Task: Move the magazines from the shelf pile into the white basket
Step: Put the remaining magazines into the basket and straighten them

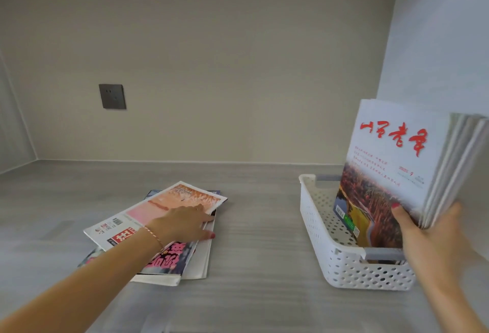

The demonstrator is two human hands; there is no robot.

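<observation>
- Pile of magazines [164,229] lying flat at 8 o'clock on grey shelf [251,227], pink cover on top.
- Left hand [182,223] resting on pile, fingers straight.
- White basket [344,261], perforated, at 4 o'clock, holding upright magazines [391,168] with red title.
- Right hand [428,237] gripping those.

Right hand [434,237] cut by frame edge; lower magazines [169,261] in pile mostly covered; small cover print unreadable.
</observation>
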